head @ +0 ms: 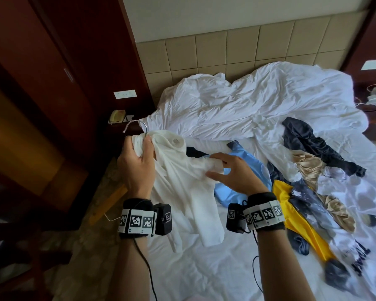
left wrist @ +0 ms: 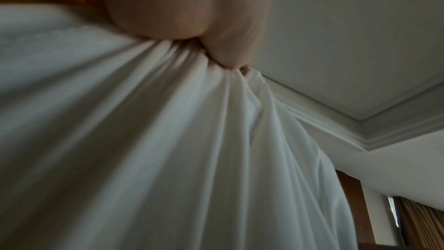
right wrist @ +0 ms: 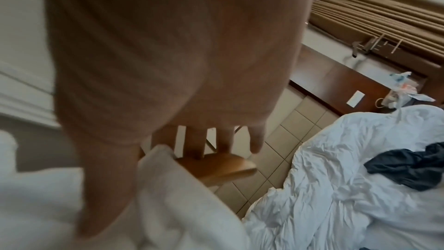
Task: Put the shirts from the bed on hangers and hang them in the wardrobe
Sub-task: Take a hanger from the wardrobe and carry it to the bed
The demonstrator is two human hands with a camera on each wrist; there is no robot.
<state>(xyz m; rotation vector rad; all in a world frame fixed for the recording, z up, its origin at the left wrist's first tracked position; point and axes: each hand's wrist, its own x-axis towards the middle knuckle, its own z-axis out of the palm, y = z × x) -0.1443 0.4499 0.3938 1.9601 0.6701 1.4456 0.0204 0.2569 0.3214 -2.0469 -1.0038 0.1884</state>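
White shirt (head: 178, 181) on wood hanger (head: 137, 124), held over bed (head: 226, 268), bunched

Bed (head: 237, 268) under rumpled duvet (head: 258, 101), scattered shirts (head: 308, 205)

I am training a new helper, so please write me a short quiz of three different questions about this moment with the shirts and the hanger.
1. True or false: the left hand grips the white shirt bunched up just under the metal hook.
2. Which garment lies directly under the right hand? A) yellow B) light blue C) dark navy
3. Fill in: in the right wrist view, the right hand's fingers are on the wooden ____ end that pokes out of the shirt.

Key: 1 true; 2 B, the light blue shirt; 3 hanger.
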